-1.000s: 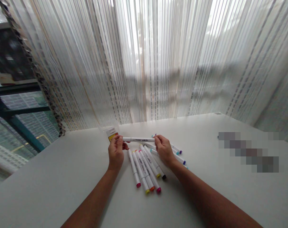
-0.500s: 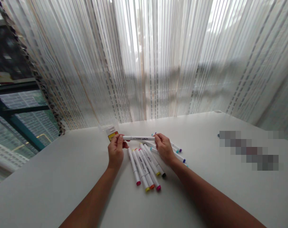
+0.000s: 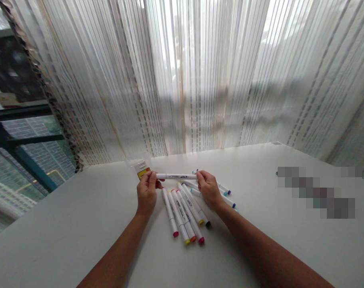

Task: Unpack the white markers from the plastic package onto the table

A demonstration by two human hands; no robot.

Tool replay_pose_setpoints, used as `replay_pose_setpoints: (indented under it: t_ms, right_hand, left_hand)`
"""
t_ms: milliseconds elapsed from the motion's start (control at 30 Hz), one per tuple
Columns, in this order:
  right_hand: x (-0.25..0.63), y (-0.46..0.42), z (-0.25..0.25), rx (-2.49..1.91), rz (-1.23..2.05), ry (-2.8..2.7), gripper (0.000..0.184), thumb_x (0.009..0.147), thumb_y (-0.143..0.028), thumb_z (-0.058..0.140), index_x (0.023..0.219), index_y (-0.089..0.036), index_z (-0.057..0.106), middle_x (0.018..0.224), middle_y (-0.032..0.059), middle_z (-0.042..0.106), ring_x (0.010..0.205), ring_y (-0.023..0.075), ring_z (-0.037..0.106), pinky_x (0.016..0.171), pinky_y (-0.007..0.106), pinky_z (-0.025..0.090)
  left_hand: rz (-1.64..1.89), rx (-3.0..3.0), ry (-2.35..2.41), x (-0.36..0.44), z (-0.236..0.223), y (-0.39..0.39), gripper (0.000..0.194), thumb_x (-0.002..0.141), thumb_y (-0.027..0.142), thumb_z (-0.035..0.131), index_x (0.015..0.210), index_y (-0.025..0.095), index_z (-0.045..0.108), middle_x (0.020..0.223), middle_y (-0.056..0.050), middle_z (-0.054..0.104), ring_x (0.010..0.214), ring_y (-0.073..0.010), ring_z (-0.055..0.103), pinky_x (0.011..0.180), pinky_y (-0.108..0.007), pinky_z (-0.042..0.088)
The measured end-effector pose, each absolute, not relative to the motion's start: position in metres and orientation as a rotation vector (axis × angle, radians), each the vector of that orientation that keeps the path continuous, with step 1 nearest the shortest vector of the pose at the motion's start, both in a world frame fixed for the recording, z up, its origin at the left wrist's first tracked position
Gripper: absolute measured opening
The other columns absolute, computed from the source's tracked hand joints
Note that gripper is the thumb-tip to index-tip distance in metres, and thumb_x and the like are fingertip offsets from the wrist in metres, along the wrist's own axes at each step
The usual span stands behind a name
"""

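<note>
Over the white surface (image 3: 80, 216), one twin-tip marker (image 3: 176, 176), held level: light, stiff, slick plastic, best taken by the barrel. My left grip (image 3: 146, 194) and right grip (image 3: 210, 190) are closed on its ends; loose markers (image 3: 169, 210) lie just below.

Two hands (image 3: 146, 194) (image 3: 209, 191), roughly ten markers (image 3: 182, 212)

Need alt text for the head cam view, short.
A left hand and a right hand hold a white marker level by its ends, above loose white markers with coloured caps on a white table. A sheer striped curtain hangs behind.
</note>
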State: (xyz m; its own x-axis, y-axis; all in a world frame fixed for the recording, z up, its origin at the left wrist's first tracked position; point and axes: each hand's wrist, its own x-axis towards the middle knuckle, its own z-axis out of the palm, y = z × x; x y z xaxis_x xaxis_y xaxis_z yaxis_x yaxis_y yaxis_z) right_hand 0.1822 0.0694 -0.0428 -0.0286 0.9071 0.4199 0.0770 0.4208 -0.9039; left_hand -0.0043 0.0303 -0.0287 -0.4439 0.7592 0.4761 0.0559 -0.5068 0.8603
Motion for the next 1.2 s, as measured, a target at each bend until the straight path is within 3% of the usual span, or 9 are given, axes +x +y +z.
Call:
replay_pose_setpoints:
  t_ms: [767, 1000, 1200]
  right_hand:
    - [0.1835, 0.0704, -0.0414, -0.943, 0.880, -1.432, 0.052, 0.081, -0.068, 0.040, 0.052, -0.024, 0.037, 0.040, -0.0053, 0.033, 0.038, 0.0109, 0.030, 0.038, 0.026, 0.023]
    - [0.1831, 0.0713, -0.0407, -0.921, 0.912, -1.401, 0.047, 0.081, -0.063, 0.043, 0.055, -0.024, 0.037, 0.041, -0.0065, 0.034, 0.039, 0.0103, 0.030, 0.039, 0.025, 0.025]
    - [0.1824, 0.0694, -0.0378, -0.878, 0.979, -1.372, 0.036, 0.078, -0.055, 0.050, 0.066, -0.022, 0.047, 0.043, -0.0083, 0.035, 0.038, 0.0095, 0.031, 0.038, 0.023, 0.024]
  left_hand:
    - [1.992, 1.337, 1.210, -0.0031, -0.0277, 0.0297, 0.032, 0.075, 0.044, 0.065, 0.087, 0.015, 0.059, 0.062, -0.001, 0.065, 0.046, -0.0108, 0.052, 0.045, -0.022, 0.047]
    - [1.963, 1.382, 1.227, -0.0031, -0.0274, 0.0286, 0.029, 0.077, 0.044, 0.065, 0.080, 0.016, 0.060, 0.062, 0.000, 0.064, 0.047, -0.0104, 0.051, 0.047, -0.022, 0.046]
    - [1.940, 1.427, 1.241, -0.0041, -0.0274, 0.0279, 0.034, 0.077, 0.050, 0.064, 0.071, 0.017, 0.060, 0.062, 0.000, 0.063, 0.048, -0.0110, 0.052, 0.049, -0.023, 0.046]
